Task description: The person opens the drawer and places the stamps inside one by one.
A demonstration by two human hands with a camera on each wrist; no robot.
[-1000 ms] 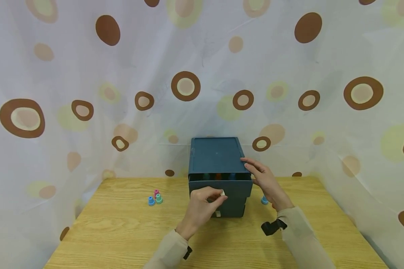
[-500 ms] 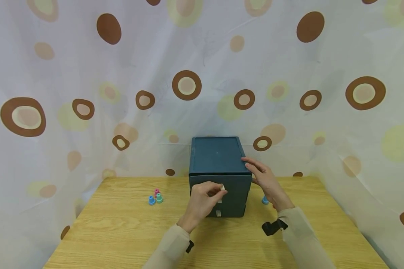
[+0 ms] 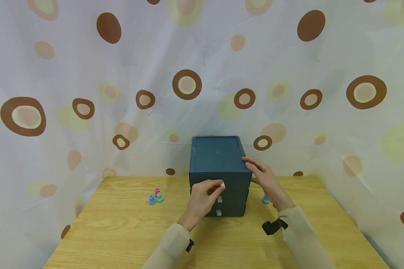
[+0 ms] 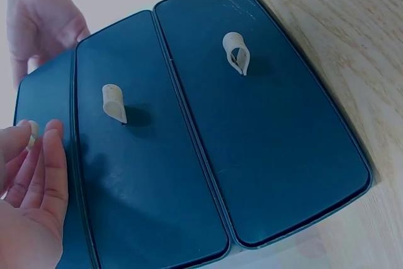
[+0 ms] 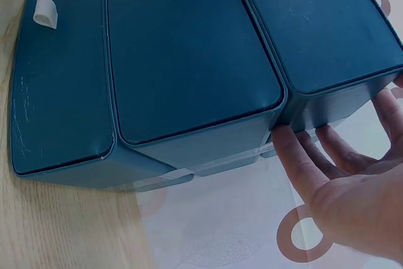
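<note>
A dark blue three-drawer cabinet (image 3: 217, 155) stands at the back of the wooden table, all its drawers flush. My left hand (image 3: 199, 201) pinches the small white pull (image 4: 33, 133) of the top drawer between thumb and fingers. Below it, the middle drawer's white pull (image 4: 114, 102) and the bottom drawer's pull (image 4: 236, 53) are untouched. My right hand (image 3: 268, 183) rests against the cabinet's right side, fingers fairly straight, with fingertips at the top edge and along the side wall (image 5: 208, 133). The inside of the drawers is hidden.
Left of the cabinet stand small cone-shaped pieces: a blue one (image 3: 152, 200), a pink one (image 3: 157, 192) and a green one (image 3: 159, 197). Another blue piece (image 3: 265, 199) is beside my right wrist. A spotted curtain (image 3: 138, 74) hangs behind the table.
The top drawer, partly out with coloured pieces showing inside, has slid back in flush. My left hand moved forward with its pull. My right hand has stayed at the cabinet's side.
</note>
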